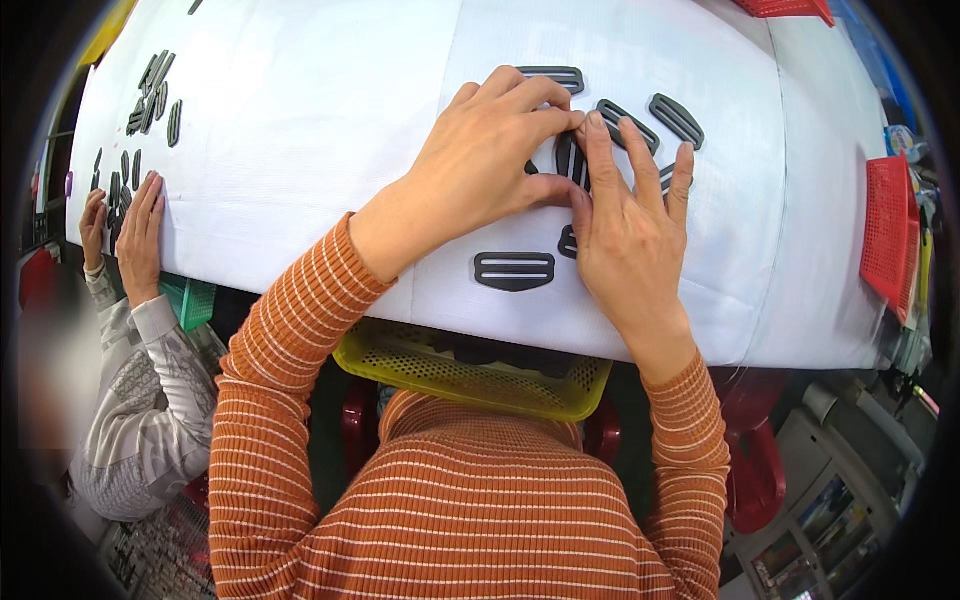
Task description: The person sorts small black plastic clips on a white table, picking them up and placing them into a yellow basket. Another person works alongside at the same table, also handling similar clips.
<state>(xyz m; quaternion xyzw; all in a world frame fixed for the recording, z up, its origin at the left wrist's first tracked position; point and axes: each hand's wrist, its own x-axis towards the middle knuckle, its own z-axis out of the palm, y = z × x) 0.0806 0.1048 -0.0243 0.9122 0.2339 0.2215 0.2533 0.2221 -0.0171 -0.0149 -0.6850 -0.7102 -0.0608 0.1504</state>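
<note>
Between my two hands is a small group of black strap buckles (571,160), partly hidden by my fingers. My left hand (490,150) reaches in from the left, its thumb and index finger curled around the ends of these buckles. On their other side lies my right hand (635,235), fingers stretched out and apart, thumb and index finger against the group. Around the hands lie more buckles: a flat one (513,270) nearer me, one at the far side (553,78), and one at the right (677,121). Another buckle (568,242) is half covered by my right hand.
A white-covered table (320,130) spreads out before me. A yellow perforated basket (470,385) sits at its near edge by my body. At left, another person's hands (140,240) touch similar black pieces, beside a green basket (190,300). A red basket (888,235) stands at right.
</note>
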